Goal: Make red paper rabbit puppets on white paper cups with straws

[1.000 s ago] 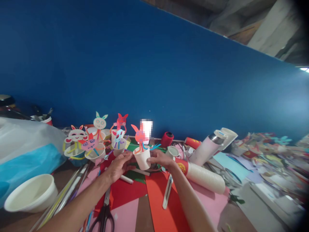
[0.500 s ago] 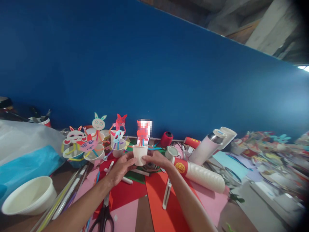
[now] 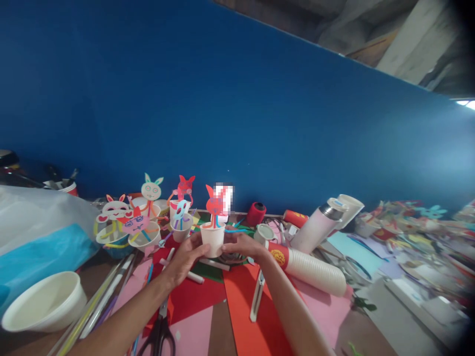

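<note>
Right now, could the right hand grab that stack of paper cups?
Probably yes: the stack of paper cups lies close beside the right forearm, with nothing seen between. The right hand is at the white paper cup, though, so it would need to leave that first.

Figure (image 3: 214, 205) in cup (image 3: 213, 243), scissors (image 3: 161, 326) nearer, bowl (image 3: 69, 312) left, thermos (image 3: 313, 227) right

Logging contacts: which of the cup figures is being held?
The red figure in the white cup, between left hand and right hand; the other red figure stands farther left, unheld like the rest.
</note>
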Motion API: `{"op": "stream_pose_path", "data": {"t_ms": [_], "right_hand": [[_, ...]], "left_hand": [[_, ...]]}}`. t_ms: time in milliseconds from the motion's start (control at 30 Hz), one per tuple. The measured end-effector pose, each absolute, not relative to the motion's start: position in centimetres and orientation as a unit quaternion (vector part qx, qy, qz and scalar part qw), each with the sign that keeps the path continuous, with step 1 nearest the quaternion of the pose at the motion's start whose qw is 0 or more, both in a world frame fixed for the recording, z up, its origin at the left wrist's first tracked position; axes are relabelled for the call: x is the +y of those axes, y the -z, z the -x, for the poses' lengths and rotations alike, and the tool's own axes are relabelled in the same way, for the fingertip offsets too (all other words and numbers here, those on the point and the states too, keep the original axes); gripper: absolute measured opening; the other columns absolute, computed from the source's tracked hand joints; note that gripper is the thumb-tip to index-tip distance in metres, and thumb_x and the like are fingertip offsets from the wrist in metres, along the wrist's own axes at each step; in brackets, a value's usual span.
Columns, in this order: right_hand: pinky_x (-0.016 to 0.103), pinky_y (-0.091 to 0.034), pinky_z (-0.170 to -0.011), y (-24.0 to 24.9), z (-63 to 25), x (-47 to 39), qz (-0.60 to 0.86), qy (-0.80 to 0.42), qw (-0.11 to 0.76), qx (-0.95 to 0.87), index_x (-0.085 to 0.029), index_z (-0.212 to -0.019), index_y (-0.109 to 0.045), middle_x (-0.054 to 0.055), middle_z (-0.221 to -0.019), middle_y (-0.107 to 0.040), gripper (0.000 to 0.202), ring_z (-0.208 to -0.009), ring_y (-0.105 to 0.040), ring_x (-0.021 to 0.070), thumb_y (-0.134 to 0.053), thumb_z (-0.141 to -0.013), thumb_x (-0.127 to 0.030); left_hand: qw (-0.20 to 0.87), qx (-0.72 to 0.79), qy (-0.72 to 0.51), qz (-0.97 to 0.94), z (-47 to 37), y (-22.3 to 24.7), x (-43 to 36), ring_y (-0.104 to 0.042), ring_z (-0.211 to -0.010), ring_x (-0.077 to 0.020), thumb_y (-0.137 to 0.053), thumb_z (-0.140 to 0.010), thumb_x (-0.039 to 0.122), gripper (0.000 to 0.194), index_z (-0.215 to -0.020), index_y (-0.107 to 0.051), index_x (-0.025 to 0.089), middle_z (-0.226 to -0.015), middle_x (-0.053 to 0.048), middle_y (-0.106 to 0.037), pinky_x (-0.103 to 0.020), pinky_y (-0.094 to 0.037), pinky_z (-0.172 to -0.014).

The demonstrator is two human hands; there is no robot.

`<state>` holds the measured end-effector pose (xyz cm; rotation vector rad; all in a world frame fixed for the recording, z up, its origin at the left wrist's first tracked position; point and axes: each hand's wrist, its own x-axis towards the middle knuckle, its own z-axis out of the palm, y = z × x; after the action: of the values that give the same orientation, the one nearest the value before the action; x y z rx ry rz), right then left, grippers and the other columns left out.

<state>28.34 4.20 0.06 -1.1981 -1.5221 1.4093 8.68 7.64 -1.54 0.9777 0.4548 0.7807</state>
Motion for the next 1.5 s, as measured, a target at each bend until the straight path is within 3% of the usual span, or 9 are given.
{"op": "stream_pose_path", "data": {"t_ms": [167,333,500,667,867,1067,1300,1500], "right_hand": [[0.030,-0.047,-0.068,0.6,-29.1,4.1,0.467,-0.587,0.404,-0.524,-0.020,-0.102,-0.056,0.002,-0.086,-0.064,0.045,-0.077,-0.060,0.0175,-0.069,-0.062,-0.033],[0.025,-0.046,-0.061,0.5,-29.2,4.3,0.469,-0.555,0.407,-0.554,-0.018,-0.086,-0.061,0.001,-0.075,-0.062,0.028,-0.071,-0.058,0.0144,-0.065,-0.067,-0.038],[0.021,-0.043,-0.053,-0.3,-29.3,4.4,0.477,-0.540,0.413,-0.556,-0.015,-0.085,-0.059,0.001,-0.071,-0.059,0.035,-0.062,-0.056,0.0111,-0.066,-0.064,-0.042],[0.021,-0.044,-0.053,-0.6,-29.7,4.6,0.490,-0.528,0.435,-0.540,-0.015,-0.082,-0.059,0.002,-0.075,-0.058,0.032,-0.064,-0.055,0.0114,-0.064,-0.066,-0.043],[0.022,-0.041,-0.054,-0.9,-30.3,4.7,0.510,-0.475,0.480,-0.533,-0.015,-0.078,-0.057,-0.001,-0.066,-0.057,0.026,-0.058,-0.052,0.0098,-0.061,-0.070,-0.040],[0.021,-0.036,-0.049,-1.8,-30.4,4.8,0.523,-0.389,0.553,-0.519,-0.016,-0.072,-0.056,-0.003,-0.058,-0.053,0.019,-0.051,-0.046,0.0086,-0.056,-0.073,-0.036],[0.019,-0.030,-0.040,-4.2,-31.2,3.7,0.459,-0.269,0.730,-0.430,-0.018,-0.073,-0.050,-0.005,-0.052,-0.045,0.021,-0.042,-0.039,0.0065,-0.053,-0.076,-0.038],[0.017,-0.031,-0.040,-5.7,-32.4,4.1,0.399,-0.170,0.817,-0.380,-0.017,-0.072,-0.049,-0.007,-0.048,-0.044,0.023,-0.039,-0.038,0.0048,-0.051,-0.078,-0.039]], "left_hand": [[0.767,0.216,-0.374,-0.474,-8.5,1.2,7.5,-0.053,-0.104,-0.0256,-0.065,-0.067,0.019,0.047,-0.113,-0.053,0.019,-0.114,-0.009,-0.060,-0.032,-0.043,-0.083],[0.746,0.236,-0.386,-0.488,-8.4,1.0,7.3,-0.048,-0.110,-0.0268,-0.069,-0.062,0.020,0.046,-0.107,-0.056,0.017,-0.114,-0.010,-0.059,-0.034,-0.040,-0.088],[0.745,0.227,-0.390,-0.492,-8.3,1.0,7.1,-0.049,-0.109,-0.0264,-0.068,-0.062,0.019,0.048,-0.107,-0.055,0.018,-0.112,-0.009,-0.060,-0.035,-0.041,-0.088],[0.745,0.215,-0.391,-0.496,-8.3,1.0,7.1,-0.050,-0.109,-0.0256,-0.067,-0.063,0.017,0.047,-0.108,-0.055,0.018,-0.112,-0.009,-0.060,-0.034,-0.041,-0.089],[0.733,0.229,-0.405,-0.497,-8.3,1.3,7.2,-0.052,-0.106,-0.0259,-0.068,-0.061,0.018,0.049,-0.108,-0.055,0.019,-0.112,-0.009,-0.060,-0.035,-0.041,-0.088],[0.739,0.223,-0.402,-0.493,-8.3,1.8,7.6,-0.053,-0.105,-0.0250,-0.068,-0.061,0.015,0.051,-0.109,-0.053,0.019,-0.111,-0.008,-0.061,-0.034,-0.042,-0.086],[0.733,0.227,-0.399,-0.503,-8.4,2.0,7.7,-0.051,-0.106,-0.0258,-0.066,-0.064,0.015,0.045,-0.107,-0.052,0.017,-0.112,-0.010,-0.059,-0.035,-0.041,-0.086],[0.736,0.234,-0.397,-0.496,-8.4,2.1,7.7,-0.052,-0.106,-0.0254,-0.066,-0.064,0.015,0.047,-0.108,-0.052,0.018,-0.110,-0.009,-0.061,-0.034,-0.041,-0.087]]}}
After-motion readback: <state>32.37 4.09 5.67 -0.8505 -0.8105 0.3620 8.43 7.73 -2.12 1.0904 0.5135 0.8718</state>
